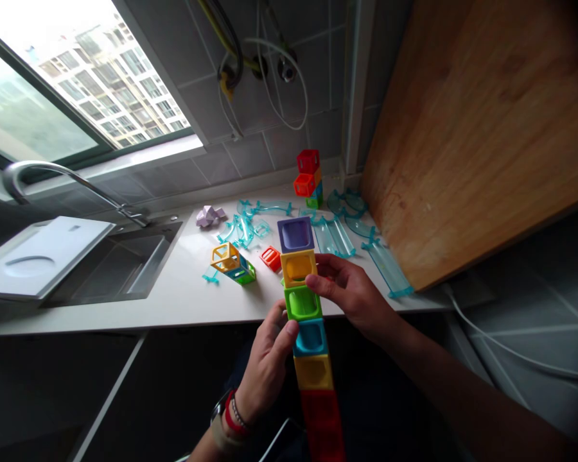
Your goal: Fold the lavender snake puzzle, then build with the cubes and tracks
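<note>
At lower centre, our left hand (268, 356) and right hand (355, 294) clasp a column of blocks (303, 303); teal tracks (336, 236) lie on the desk (183, 289) right of centre.

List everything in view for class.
Countertop: 1, white, centre
Sink: 1, grey, left
Panel: 1, white, over sink
Faucet: 1, silver, left
Window: 1, dark-framed, upper left
Hoses: several, yellow, black, top
Cables: several, white, top, right
Wooden board: 1, brown, right
Cube column: 1, multicoloured, held
Cube tower: 1, multicoloured, back
Cube stack: 1, yellow, blue, green, left of column
Loose cube: 1, orange, near column
Track pieces: many, teal, countertop
Faceted pieces: several, lilac, near sink
Wristbands: several, mixed, left wrist
Left grip: 1, bare, column's middle
Right grip: 1, bare, near purple end
</note>
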A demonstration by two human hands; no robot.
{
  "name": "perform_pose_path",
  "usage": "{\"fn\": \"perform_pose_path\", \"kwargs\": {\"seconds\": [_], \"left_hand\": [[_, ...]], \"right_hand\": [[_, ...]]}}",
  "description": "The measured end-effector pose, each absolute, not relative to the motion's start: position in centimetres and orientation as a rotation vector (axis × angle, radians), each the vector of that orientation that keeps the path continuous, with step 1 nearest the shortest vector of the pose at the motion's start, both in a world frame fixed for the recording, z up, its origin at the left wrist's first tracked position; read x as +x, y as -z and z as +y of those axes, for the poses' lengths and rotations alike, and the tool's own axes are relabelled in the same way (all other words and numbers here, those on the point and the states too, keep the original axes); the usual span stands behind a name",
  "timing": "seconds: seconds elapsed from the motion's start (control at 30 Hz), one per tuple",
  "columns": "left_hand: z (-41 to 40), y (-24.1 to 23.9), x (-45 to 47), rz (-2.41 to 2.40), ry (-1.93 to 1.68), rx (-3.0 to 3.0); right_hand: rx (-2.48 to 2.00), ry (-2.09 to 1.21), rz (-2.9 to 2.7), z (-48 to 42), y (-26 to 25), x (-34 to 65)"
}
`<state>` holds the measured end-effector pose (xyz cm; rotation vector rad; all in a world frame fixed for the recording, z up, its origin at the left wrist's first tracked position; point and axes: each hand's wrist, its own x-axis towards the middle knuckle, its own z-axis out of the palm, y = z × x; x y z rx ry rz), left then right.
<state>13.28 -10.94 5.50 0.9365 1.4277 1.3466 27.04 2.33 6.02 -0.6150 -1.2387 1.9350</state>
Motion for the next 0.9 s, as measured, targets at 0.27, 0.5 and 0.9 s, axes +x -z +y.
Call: {"fn": "perform_pose_path", "kwargs": {"seconds": [0.27, 0.5, 0.9], "left_hand": [[-10.8, -4.8, 13.3, 1.295, -1.346, 0.686], [-11.4, -5.7, 14.2, 1.038, -1.319, 0.323], [-11.5, -4.5, 13.9, 1.071, -1.276, 0.439]], "right_hand": [[-0.651, -1.895, -1.138, 2.6, -5.9, 27.0], [-0.687, -1.936, -0.939, 2.6, -6.1, 27.0], [-0.652, -2.0, -0.998, 2.3, -6.0, 26.9]]}}
